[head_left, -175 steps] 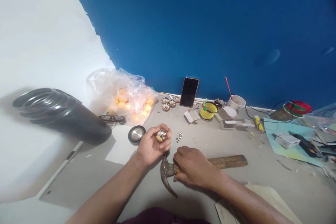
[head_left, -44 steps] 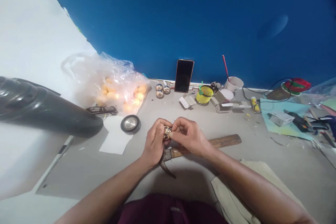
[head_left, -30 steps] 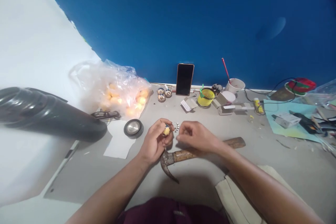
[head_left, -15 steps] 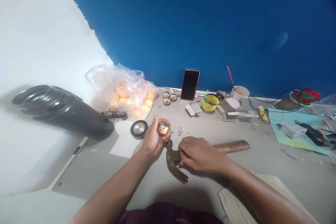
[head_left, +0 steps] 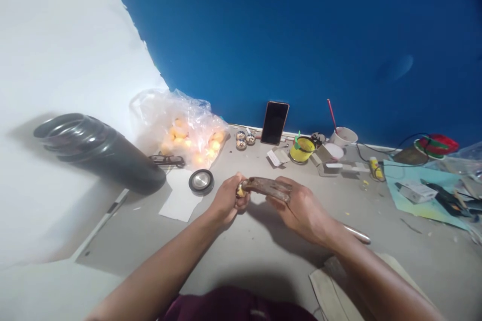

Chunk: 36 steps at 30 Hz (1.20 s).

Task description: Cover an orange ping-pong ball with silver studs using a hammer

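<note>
My left hand [head_left: 227, 199] is closed around a small yellow ball [head_left: 240, 190] with shiny metallic pieces on its surface; fingers and hammer cover much of it. My right hand [head_left: 303, 208] grips a claw hammer [head_left: 265, 187] close to its rusty head. The striking face meets or nearly meets the ball, and the claw points back towards my right fingers. The handle runs under my right forearm, its end showing beyond. Three similar shiny balls [head_left: 244, 140] sit near the wall. A round black-rimmed lid [head_left: 201, 181] lies left of my left hand, partly over white paper [head_left: 176, 196].
A dark bottle [head_left: 101, 153] stands at the left beside folded glasses [head_left: 167, 161] and a clear bag [head_left: 184, 133] of yellow balls. Along the blue wall are a phone [head_left: 275, 123], a yellow tub [head_left: 302, 150] and a white cup [head_left: 344, 136]. Cloth [head_left: 339, 283] lies at front right.
My right hand has raised the hammer and turned its head to the ball in my left hand. The ball has turned partly out of sight. Loose silver beads are now hidden behind hands and hammer.
</note>
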Each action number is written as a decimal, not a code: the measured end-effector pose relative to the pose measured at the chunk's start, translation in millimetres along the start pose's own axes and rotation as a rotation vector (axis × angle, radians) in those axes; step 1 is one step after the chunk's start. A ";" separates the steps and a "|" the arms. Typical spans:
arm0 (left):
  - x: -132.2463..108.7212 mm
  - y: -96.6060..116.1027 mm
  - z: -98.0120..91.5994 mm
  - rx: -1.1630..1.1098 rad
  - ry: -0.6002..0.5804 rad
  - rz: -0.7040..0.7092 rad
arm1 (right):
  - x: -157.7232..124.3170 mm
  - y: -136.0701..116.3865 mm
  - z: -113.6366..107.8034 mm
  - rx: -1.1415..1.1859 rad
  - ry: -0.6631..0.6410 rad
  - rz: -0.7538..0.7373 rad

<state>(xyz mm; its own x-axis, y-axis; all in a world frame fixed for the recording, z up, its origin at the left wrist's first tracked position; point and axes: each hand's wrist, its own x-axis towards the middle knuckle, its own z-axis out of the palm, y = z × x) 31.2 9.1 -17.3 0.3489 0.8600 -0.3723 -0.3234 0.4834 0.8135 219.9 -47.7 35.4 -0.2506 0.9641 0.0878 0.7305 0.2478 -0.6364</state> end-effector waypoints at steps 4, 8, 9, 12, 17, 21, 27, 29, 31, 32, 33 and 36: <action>0.7 -0.7 -1.2 -0.047 -0.028 -0.050 | 1.7 0.8 -4.3 0.062 0.037 -0.021; 1.0 0.7 -3.2 -0.097 -0.030 -0.083 | 5.8 -1.5 -14.6 0.056 -0.031 -0.053; 1.5 1.8 -4.0 -0.112 -0.026 -0.078 | 6.0 -2.2 -17.7 0.056 -0.050 -0.053; 3.8 6.4 -7.4 -0.149 0.000 -0.031 | 4.6 -4.7 -23.3 0.029 -0.152 -0.059; 6.4 13.0 -12.1 -0.195 0.024 0.055 | 1.9 -7.7 -6.1 -0.183 -0.352 -0.131; 6.4 15.5 -13.8 -0.307 -0.024 0.054 | 1.3 -6.1 19.3 -0.285 -0.405 -0.186; 4.0 17.2 -11.7 -0.402 -0.028 0.001 | 1.6 -5.3 36.6 -0.366 -0.457 -0.191; 3.3 17.5 -10.5 -0.406 -0.009 0.006 | 4.2 -1.6 33.4 -0.338 -0.493 -0.190; 3.1 17.4 -9.5 -0.400 0.001 0.018 | 9.2 6.3 27.3 -0.324 -0.450 -0.135; 3.0 17.2 -9.1 -0.397 0.004 0.021 | 12.5 11.7 23.9 -0.337 -0.392 -0.077; 2.9 16.9 -8.7 -0.394 0.006 0.020 | 16.0 17.8 21.0 -0.366 -0.311 -0.001; 2.1 16.0 -7.4 -0.379 0.003 -0.006 | 25.4 36.7 17.6 -0.421 -0.158 0.166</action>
<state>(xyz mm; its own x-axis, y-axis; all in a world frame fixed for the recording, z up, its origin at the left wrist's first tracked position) 20.2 19.8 -8.4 0.3496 0.8572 -0.3781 -0.6242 0.5141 0.5883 229.1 -15.8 0.8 -0.1781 0.9757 -0.1273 0.9546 0.1399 -0.2631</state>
